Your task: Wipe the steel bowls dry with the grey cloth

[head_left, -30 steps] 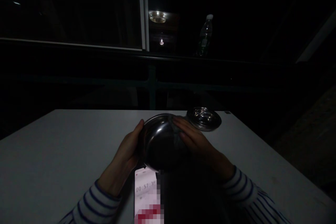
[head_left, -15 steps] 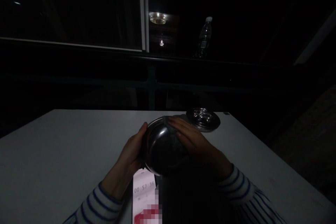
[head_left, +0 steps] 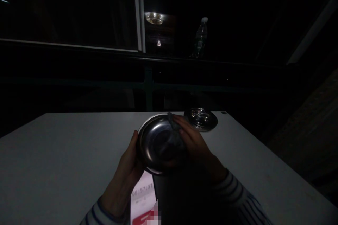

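metal bowl (head_left: 158, 144) is held up over the near part of the white table (head_left: 79, 154), its round face turned to the camera and leaning; in this gloom i can't tell whether that is the inside or the underside. being round, it has no single long axis. the left hand (head_left: 130, 163) grips its left edge, thumb up along the rim. the right hand (head_left: 194, 139) lies across the upper right, its fingers close together, holding a cloth against the metal. another metal bowl (head_left: 200, 117) sits beyond, near the table's far right corner. the bottle (head_left: 201, 38) stands upright past the table. below the held bowl lies a lit phone (head_left: 144, 195), partly covered. smallest is the grey cloth (head_left: 173, 121).
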Tool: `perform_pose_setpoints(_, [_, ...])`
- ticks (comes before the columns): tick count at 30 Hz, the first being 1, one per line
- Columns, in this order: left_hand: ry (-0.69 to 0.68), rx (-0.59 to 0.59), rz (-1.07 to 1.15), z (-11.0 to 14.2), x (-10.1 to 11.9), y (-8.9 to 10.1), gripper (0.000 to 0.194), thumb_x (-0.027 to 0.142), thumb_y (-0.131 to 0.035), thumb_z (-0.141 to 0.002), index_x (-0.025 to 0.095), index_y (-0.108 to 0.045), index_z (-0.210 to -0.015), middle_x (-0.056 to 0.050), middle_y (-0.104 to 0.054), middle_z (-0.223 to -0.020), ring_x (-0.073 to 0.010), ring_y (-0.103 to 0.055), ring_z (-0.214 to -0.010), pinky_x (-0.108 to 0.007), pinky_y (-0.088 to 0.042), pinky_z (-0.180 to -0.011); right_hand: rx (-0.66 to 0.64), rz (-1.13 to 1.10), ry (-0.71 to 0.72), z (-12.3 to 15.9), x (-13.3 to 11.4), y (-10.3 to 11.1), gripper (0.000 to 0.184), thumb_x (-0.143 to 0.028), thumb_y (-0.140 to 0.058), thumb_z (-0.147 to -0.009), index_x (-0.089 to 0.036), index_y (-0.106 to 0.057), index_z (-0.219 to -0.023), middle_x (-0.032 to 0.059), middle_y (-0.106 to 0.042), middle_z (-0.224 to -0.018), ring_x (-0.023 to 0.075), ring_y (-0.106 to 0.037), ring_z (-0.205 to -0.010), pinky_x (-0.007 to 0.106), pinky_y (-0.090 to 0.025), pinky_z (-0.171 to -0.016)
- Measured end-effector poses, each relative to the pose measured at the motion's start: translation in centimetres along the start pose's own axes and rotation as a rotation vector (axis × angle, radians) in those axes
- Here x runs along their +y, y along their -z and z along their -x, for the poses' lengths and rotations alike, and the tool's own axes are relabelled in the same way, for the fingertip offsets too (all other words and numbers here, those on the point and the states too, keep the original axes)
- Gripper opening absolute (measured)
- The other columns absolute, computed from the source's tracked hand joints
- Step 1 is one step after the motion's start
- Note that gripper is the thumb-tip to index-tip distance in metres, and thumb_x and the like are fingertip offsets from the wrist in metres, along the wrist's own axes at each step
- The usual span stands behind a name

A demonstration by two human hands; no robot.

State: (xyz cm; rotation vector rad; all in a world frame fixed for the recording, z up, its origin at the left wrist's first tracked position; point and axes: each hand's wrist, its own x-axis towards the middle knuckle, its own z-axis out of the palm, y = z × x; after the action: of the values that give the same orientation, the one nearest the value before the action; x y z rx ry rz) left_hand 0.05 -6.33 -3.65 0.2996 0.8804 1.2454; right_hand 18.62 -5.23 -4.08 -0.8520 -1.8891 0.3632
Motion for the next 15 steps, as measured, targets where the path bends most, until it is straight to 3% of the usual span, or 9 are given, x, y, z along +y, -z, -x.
perform_pose_setpoints(3, [-0.028, 0.008, 0.044, 0.1, -0.2, -0.3, 0.023, 0.030, -0.049, -0.084, 0.012, -0.064, -0.084, -0.004, -0.069, -0.067, -0.0148, -0.064, -0.060, -0.026, -0.053, -0.065, 0.004, -0.003, -0.022, -0.5, -0.3, 0.0, 0.037, -0.022, -0.035, -0.090, -0.023, -0.048, -0.125, 0.0027, -0.048, -0.131, 0.0144, -0.040, -0.123, 0.036, -0.031, -0.107])
perform_pose_setpoints(7, [-0.056, 0.032, 0.133, 0.1, 0.3, -0.5, 0.023, 0.030, -0.046, -0.086, 0.015, -0.062, -0.087, -0.002, -0.069, -0.069, -0.0148, -0.065, -0.063, -0.027, -0.053, -0.067, 0.128, 0.062, 0.024, 2.1, 0.7, -1.3, 0.047, -0.023, -0.032, -0.092, -0.026, -0.027, -0.138, 0.0006, -0.026, -0.145, 0.0151, -0.022, -0.133, 0.039, -0.025, -0.109])
perform_pose_setpoints(9, [-0.067, 0.025, 0.158, 0.1, 0.1, -0.5, 0.021, 0.028, -0.046, -0.086, 0.015, -0.062, -0.087, -0.002, -0.069, -0.070, -0.0142, -0.065, -0.064, -0.026, -0.053, -0.067, 0.153, 0.074, 0.015, 2.8, 1.0, -1.5, 0.048, -0.024, -0.031, -0.092, -0.026, -0.023, -0.139, 0.0004, -0.022, -0.146, 0.0156, -0.020, -0.134, 0.039, -0.026, -0.109])
perform_pose_setpoints(13, [-0.032, 0.004, 0.165, 0.1, -0.9, -0.7, 0.018, 0.024, -0.049, -0.085, 0.011, -0.062, -0.085, -0.004, -0.069, -0.070, -0.0140, -0.065, -0.064, -0.026, -0.052, -0.070, 0.138, 0.034, -0.096, 1.2, 0.6, -0.5, 0.039, -0.027, -0.034, -0.091, -0.022, -0.045, -0.128, 0.0037, -0.045, -0.134, 0.0168, -0.037, -0.126, 0.039, -0.031, -0.107])
perform_pose_setpoints(15, [-0.031, 0.006, 0.186, 0.2, -1.0, -0.8, 0.018, 0.024, -0.049, -0.084, 0.012, -0.062, -0.085, -0.004, -0.068, -0.069, -0.0141, -0.064, -0.063, -0.027, -0.053, -0.070, 0.152, 0.019, -0.122, 0.7, 0.2, -0.4, 0.038, -0.028, -0.035, -0.091, -0.021, -0.048, -0.125, 0.0043, -0.048, -0.131, 0.0174, -0.040, -0.124, 0.039, -0.032, -0.106])
